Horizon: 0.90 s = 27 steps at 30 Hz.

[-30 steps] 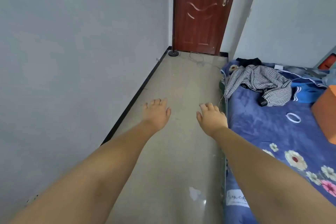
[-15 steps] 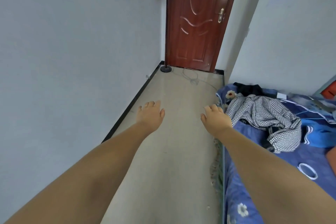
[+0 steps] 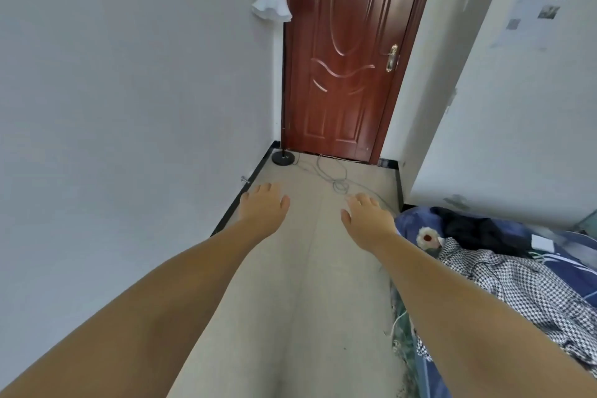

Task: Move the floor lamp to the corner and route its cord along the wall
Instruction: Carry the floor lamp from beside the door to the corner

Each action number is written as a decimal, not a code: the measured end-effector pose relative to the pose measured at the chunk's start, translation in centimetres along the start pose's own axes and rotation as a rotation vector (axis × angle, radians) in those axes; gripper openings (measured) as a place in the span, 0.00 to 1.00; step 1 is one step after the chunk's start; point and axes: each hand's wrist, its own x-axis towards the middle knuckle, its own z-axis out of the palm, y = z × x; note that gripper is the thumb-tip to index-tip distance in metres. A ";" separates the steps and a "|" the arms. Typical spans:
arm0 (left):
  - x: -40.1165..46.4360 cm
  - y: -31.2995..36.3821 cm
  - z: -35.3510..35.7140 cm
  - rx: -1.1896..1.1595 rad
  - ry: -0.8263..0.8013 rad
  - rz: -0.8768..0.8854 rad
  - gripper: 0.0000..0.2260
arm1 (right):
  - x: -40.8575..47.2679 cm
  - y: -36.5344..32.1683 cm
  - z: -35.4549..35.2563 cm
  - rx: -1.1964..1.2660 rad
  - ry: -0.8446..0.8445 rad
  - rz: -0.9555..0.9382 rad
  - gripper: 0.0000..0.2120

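Observation:
A floor lamp with a thin black pole [image 3: 283, 81], a white frilled shade [image 3: 271, 6] and a round black base [image 3: 283, 158] stands in the far corner between the left wall and the door. Its pale cord [image 3: 336, 179] lies in loose loops on the floor in front of the door. My left hand [image 3: 263, 205] and my right hand [image 3: 366, 216] are stretched out ahead over the floor, palms down, fingers loosely apart, holding nothing. Both are well short of the lamp.
A dark red wooden door [image 3: 349, 55] closes the far end. A black skirting [image 3: 237, 200] runs along the left wall. A bed with a blue flowered cover [image 3: 416, 220] and a checked shirt [image 3: 523, 284] fills the right side, leaving a narrow strip of floor.
The view has tilted up and moved toward the door, so the lamp and cord appear larger and nearer. Both hands stay stretched out and hold nothing.

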 end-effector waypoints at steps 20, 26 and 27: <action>55.3 -3.3 5.2 -0.045 0.037 -0.032 0.20 | 56.9 10.9 1.2 -0.012 -0.002 0.015 0.17; 70.9 -7.2 6.7 -0.005 0.061 -0.093 0.20 | 73.8 10.0 1.9 0.004 0.018 -0.112 0.19; 73.7 -7.5 7.2 -0.011 0.055 -0.096 0.20 | 76.5 10.1 2.1 0.002 0.016 -0.118 0.19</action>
